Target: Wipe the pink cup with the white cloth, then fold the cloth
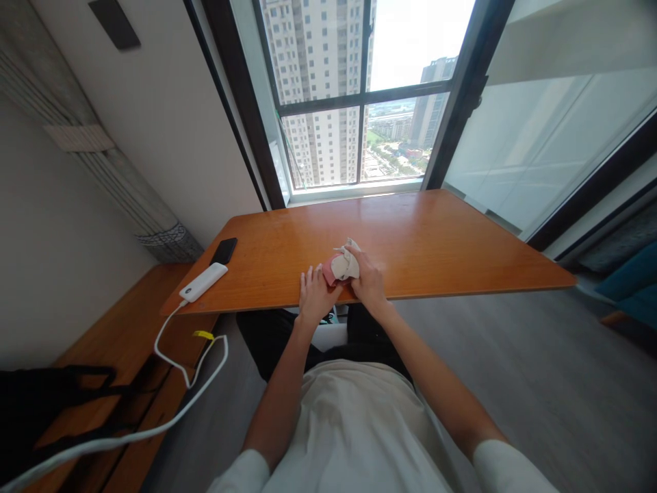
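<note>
A crumpled whitish cloth (pixel 345 263) with a pink piece (pixel 328 272) under it is seen at frame centre, near the front edge of the tabletop (pixel 436 239). The right hand (pixel 367 277) is closed on the cloth's right side, grip bunched around it. The left hand (pixel 314 294) lies flat beside the pink piece, fingers spread, holding nothing. The cloth is judged soft, light, limp, not fragile; best pinched at a bunched fold or edge. A power bank (pixel 203 282) and phone (pixel 224 250) are left of centre.
</note>
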Demonstrator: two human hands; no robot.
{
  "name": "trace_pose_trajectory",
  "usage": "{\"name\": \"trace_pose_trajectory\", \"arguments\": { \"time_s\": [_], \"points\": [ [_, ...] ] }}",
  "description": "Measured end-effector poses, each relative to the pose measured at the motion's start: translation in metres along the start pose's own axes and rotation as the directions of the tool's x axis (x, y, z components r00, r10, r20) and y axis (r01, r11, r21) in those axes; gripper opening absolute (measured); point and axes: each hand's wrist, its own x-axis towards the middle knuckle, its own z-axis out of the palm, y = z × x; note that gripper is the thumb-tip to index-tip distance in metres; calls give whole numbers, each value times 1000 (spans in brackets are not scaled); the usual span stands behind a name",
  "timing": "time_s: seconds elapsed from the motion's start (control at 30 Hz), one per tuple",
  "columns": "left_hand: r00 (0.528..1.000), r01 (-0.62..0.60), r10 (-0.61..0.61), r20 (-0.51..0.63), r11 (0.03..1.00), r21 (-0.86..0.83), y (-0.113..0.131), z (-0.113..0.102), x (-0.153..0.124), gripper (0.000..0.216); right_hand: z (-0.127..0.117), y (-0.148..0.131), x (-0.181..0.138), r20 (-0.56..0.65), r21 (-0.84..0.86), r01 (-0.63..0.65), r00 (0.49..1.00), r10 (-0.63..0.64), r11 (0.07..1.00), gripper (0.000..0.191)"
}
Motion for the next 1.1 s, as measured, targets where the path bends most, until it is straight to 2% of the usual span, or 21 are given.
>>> {"name": "trace_pose_trajectory", "arguments": {
  "time_s": [0.1, 0.2, 0.3, 0.47, 0.53, 0.77, 0.93, 1.1],
  "points": [
    [1000, 9, -9, 9, 1000, -8, 2, -2, -1, 71, -5, -7, 8, 63, -167, 68, 996, -58, 984, 79],
    [1000, 18, -18, -10, 1000, -17, 4, -3, -1, 73, -8, -8, 14, 104, -256, 136, 988, -112, 957, 75],
    [1000, 11, -11, -3, 999, -30, 5, -4, -1, 75, -9, -9, 15, 118, -267, 179, 981, -153, 947, 69],
    [998, 16, -15, 54, 1000, -24, 4, -7, 0, 75, -2, -23, 11, 142, -279, 309, 950, -279, 909, 40],
    [998, 21, -19, 66, 999, -35, 3, -8, 0, 76, 1, -29, 12, 151, -279, 348, 936, -317, 895, 35],
    [998, 55, -50, 46, 994, -95, 2, -7, 0, 77, 7, -33, 18, 190, -266, 411, 909, -371, 872, 32],
    [998, 54, -51, 35, 994, -96, 3, -9, 1, 82, -1, -33, 23, 256, -244, 451, 884, -391, 859, 40],
    [994, 93, -83, 70, 984, -152, 1, -13, 3, 77, -8, -30, 24, 224, -207, 397, 909, -352, 894, 53]
  ]
}}
